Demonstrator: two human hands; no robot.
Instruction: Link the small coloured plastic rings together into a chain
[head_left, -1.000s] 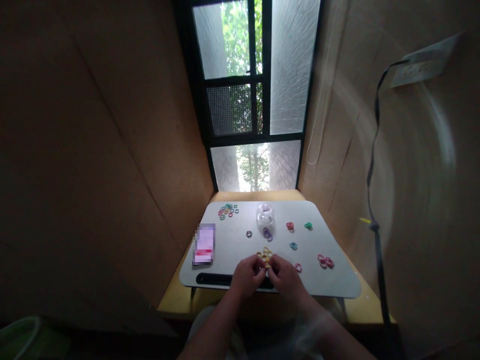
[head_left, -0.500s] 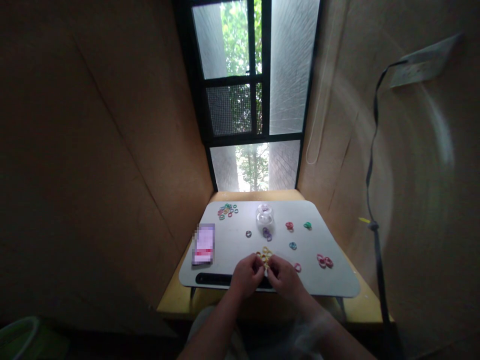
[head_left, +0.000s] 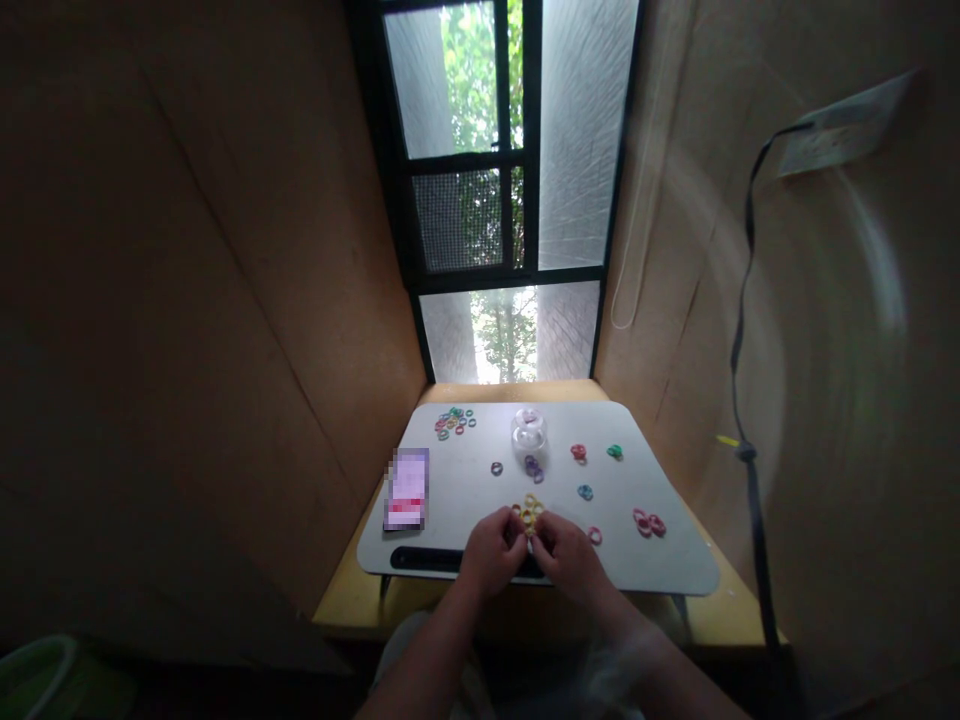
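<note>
Sitting below the window (head_left: 480, 220), the white table (head_left: 465, 495) carries the lot, with the left hand (head_left: 493, 548) and right hand (head_left: 568, 550) both curled in at its near side, tips nearly touching, then the phone (head_left: 407, 490) lying by the left edge, probably to keep it out of the way, and a clear container (head_left: 529, 434) farther back. The mixed heap of hair ties (head_left: 453, 421) is near the far left corner, while a red clump (head_left: 578, 452), green clump (head_left: 615, 452) and blue clump (head_left: 585, 492) sit apart on the right, likely so colours don't mix. Yellow hair ties (head_left: 528, 516) lie right at the fingertips, handy for both hands, but I can't tell if they're pinching one.
</note>
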